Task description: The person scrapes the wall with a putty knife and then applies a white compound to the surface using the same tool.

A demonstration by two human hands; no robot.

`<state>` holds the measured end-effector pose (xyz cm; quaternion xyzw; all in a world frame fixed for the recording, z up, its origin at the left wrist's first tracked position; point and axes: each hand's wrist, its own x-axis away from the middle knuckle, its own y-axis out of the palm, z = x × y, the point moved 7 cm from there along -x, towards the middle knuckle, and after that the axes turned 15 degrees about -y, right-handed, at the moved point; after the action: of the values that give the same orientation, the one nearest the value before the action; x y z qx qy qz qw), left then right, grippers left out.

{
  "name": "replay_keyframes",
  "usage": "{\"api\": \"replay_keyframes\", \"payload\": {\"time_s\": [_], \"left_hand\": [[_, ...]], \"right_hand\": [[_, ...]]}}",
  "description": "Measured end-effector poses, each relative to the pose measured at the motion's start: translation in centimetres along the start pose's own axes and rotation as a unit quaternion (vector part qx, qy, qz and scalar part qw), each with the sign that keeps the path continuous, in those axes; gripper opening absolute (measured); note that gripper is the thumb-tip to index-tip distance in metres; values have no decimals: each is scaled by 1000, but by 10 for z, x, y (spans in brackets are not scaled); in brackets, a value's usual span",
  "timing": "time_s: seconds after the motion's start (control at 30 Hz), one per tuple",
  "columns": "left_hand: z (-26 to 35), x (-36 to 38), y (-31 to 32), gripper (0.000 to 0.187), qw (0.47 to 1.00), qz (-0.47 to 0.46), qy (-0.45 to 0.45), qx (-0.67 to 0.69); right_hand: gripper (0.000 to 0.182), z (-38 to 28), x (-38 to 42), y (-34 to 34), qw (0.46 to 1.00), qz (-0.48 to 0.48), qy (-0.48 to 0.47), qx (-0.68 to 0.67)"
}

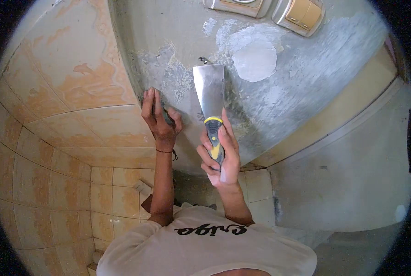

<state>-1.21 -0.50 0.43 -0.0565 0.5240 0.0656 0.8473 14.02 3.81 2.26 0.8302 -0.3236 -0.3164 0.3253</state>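
Note:
My right hand (224,154) is closed around the black and yellow handle of a putty knife (209,89). The blade points up, flat against or just in front of the grey wall (182,37). To its left, my left hand (161,117) rests at the wall close to the tiled corner, fingers bent. Something dark shows between its thumb and fingers, mostly hidden by the hand. Rough, flaking plaster (178,76) lies above the left hand. A smooth whitish filler patch (255,57) sits to the right of the blade tip.
A light switch (302,14) and another wall fitting (242,5) are at the top. Orange-patterned tiles (76,85) cover the adjoining wall on the left. A yellowish frame (334,117) and a grey panel (339,170) stand on the right. Below are floor tiles (122,184).

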Motion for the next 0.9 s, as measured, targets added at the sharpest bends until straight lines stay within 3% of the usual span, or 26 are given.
{"api": "replay_keyframes", "payload": {"time_s": [0.9], "left_hand": [[-1, -1, 0, 52, 1000, 10, 8, -2]], "right_hand": [[54, -10, 3, -7, 1000, 3, -8, 10]]}}
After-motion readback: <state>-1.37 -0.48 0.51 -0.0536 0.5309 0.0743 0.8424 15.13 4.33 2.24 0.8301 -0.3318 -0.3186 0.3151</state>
